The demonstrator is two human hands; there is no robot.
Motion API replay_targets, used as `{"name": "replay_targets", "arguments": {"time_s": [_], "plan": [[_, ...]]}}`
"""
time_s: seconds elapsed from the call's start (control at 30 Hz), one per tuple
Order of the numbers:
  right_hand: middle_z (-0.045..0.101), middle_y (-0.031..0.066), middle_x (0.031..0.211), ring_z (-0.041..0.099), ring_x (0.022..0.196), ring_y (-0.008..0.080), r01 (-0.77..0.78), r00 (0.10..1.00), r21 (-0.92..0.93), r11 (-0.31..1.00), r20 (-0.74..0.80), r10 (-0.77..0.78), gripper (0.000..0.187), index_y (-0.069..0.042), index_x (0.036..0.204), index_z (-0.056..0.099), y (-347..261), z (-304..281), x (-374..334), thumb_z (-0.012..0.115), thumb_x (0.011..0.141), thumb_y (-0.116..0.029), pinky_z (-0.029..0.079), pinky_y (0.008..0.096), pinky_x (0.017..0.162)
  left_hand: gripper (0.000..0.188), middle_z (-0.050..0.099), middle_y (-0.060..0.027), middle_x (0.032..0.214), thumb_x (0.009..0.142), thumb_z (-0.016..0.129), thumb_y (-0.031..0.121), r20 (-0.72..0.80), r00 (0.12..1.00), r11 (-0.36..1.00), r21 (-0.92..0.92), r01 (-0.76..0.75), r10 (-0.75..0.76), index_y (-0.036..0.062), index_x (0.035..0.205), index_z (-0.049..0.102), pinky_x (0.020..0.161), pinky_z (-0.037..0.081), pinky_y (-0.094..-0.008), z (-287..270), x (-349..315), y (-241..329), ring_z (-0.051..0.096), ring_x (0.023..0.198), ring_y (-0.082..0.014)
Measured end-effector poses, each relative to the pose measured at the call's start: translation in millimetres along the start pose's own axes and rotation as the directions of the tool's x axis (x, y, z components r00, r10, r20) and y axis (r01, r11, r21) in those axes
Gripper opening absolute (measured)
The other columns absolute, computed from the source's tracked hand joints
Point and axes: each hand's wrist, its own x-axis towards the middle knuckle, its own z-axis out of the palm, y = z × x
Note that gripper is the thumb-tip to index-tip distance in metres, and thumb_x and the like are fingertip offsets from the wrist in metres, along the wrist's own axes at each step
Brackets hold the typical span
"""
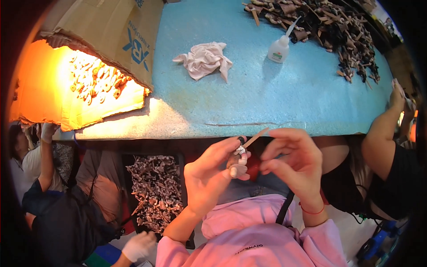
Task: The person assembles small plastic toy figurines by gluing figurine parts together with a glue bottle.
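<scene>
Just below the table's front edge, my left hand (205, 174) pinches a small figurine (240, 151) with a black head, a pale body and a rounded light base or part low down. A flat tan blade-like piece (256, 137) sticks out from it, up and to the right. My right hand (297, 161) is close to the right of the figurine, thumb and fingers curved and apart. Its index fingertip is near the blade's tip; whether they touch I cannot tell. Nothing shows between the right fingers.
On the blue table (178, 102) are a crumpled whitish cloth (205, 60), a white squeeze bottle (279, 49) with a thin nozzle and a heap of dark figurines (324, 26). A cardboard box (106, 31) holds brightly lit small parts. A black tray (181, 167) holds small pieces. Co-workers sit on both sides.
</scene>
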Motion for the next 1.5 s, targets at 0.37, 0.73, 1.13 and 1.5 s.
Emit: {"name": "replay_targets", "arguments": {"time_s": [0.37, 0.73, 1.13, 1.5], "plan": [[0.053, 0.0075, 0.09, 0.049, 0.073, 0.0139, 0.246, 0.917, -0.473, 0.846, -0.168, -0.361, 0.039, -0.001, 0.099, 0.057, 15.0, 8.9, -2.3, 0.073, 0.063, -0.003, 0.043, 0.0242, 0.059, 0.058, 0.047, -0.0229, 0.121, 0.079, 0.049, 0.028, 0.159, 0.908, 0.592, -0.712, 0.378, -0.388, -0.0072, 0.124, 0.039, 0.077, 0.05, -0.0457, 13.6, 1.3, -0.5, 0.051, 0.106, -0.0357], [0.059, 0.0082, 0.079, 0.052, 0.065, 0.0209, 0.362, 0.88, -0.683, 0.634, 0.027, -0.474, 0.026, -0.003, 0.086, 0.06, 4.9, 10.3, 0.1, 0.072, 0.063, -0.005, 0.042, 0.0275, 0.055, 0.058, 0.053, -0.0152, 0.111, 0.088, 0.044, 0.034, 0.328, 0.87, 0.405, -0.785, 0.468, -0.369, -0.001, 0.132, 0.03, 0.071, 0.051, -0.0397, 19.3, -4.8, -5.8, 0.057, 0.094, -0.0256], [0.06, 0.0101, 0.074, 0.054, 0.055, 0.0191, 0.426, 0.812, -0.696, 0.578, 0.013, -0.583, 0.026, 0.002, 0.081, 0.06, 5.1, 12.2, -6.2, 0.075, 0.061, -0.005, 0.041, 0.0268, 0.045, 0.026, 0.054, -0.0076, 0.079, 0.069, 0.068, -0.001, -0.099, 0.87, 0.673, 0.678, -0.296, 0.482, -0.0025, 0.094, 0.062, 0.052, 0.041, -0.0228, 18.3, -6.0, 14.4, 0.05, 0.064, -0.0145], [0.058, 0.0093, 0.07, 0.053, 0.054, 0.0187, 0.507, 0.729, -0.735, 0.451, 0.085, -0.68, 0.032, 0.004, 0.087, 0.063, 5.7, 12.7, -14.5, 0.076, 0.06, -0.007, 0.041, 0.0253, 0.044, 0.031, 0.059, -0.011, 0.077, 0.06, 0.069, -0.009, 0.046, 0.927, 0.59, 0.759, -0.275, 0.372, -0.0034, 0.09, 0.063, 0.052, 0.045, -0.0259, 21.5, -5.8, 29.6, 0.055, 0.062, -0.0184]]}}
